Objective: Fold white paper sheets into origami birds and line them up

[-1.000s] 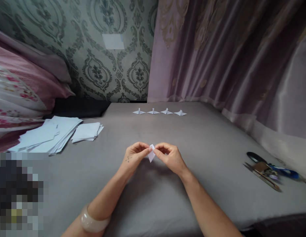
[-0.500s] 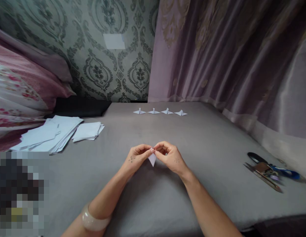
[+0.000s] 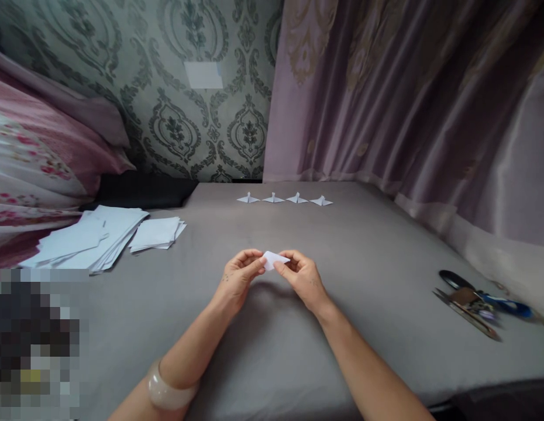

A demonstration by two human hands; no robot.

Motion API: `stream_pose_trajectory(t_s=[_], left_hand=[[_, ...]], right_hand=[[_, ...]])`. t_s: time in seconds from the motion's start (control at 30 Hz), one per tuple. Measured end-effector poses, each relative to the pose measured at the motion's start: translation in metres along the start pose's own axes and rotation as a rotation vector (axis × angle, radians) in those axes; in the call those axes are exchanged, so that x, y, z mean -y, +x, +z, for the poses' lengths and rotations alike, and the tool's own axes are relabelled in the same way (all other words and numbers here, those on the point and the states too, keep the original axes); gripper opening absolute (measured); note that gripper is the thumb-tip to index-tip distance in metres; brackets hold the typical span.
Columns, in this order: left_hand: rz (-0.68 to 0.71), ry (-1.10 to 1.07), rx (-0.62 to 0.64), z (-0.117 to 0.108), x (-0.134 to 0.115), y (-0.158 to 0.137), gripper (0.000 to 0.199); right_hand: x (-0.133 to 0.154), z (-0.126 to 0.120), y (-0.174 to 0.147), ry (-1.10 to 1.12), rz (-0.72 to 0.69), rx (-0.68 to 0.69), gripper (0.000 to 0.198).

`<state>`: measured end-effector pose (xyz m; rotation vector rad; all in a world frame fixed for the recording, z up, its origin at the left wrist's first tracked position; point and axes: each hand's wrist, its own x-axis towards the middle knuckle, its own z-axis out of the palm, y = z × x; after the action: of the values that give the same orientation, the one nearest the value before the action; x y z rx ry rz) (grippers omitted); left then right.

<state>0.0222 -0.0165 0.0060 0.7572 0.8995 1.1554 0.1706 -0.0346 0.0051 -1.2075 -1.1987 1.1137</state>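
Note:
A small piece of folded white paper (image 3: pixel 274 259) is held up over the table, its long point toward the right. My left hand (image 3: pixel 240 275) pinches its left end between thumb and fingers. On the other side my right hand (image 3: pixel 300 277) grips it, the thumb lying across its lower edge and the fingers behind. Part of the paper is covered by the fingertips. Several folded paper cranes (image 3: pixel 273 198) stand in a row at the far side of the table.
The table has a grey cover (image 3: pixel 342 234). At the left lie large white sheets (image 3: pixel 88 237) and a stack of smaller paper squares (image 3: pixel 154 233). A black folded item (image 3: pixel 140 189) lies behind them. Tools, including pointed tweezers (image 3: pixel 467 316), lie at the right. Curtains (image 3: pixel 386 105) hang along the right.
The folded paper has turned from pointing down to lying sideways, its point now to the right. My hands have moved slightly apart, both still holding it.

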Motion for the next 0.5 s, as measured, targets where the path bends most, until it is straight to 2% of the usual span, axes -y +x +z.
stream_pose_trajectory(t_s=[0.13,0.27,0.5], left_hand=[[-0.021,0.124,0.094,0.0019,0.0018,-0.0031,0.031],[-0.028,0.231,0.191,0.0038,0.0029,-0.0058,0.028],[-0.008,0.342,0.162,0.0052,0.001,-0.0078,0.027]], right_hand=[[0.0034,-0.0041,0.002,0.087,-0.036,-0.008,0.021],[0.006,-0.0027,0.0006,0.023,-0.056,-0.023,0.024],[0.0054,-0.0023,-0.0012,-0.084,-0.137,-0.024,0.018]])
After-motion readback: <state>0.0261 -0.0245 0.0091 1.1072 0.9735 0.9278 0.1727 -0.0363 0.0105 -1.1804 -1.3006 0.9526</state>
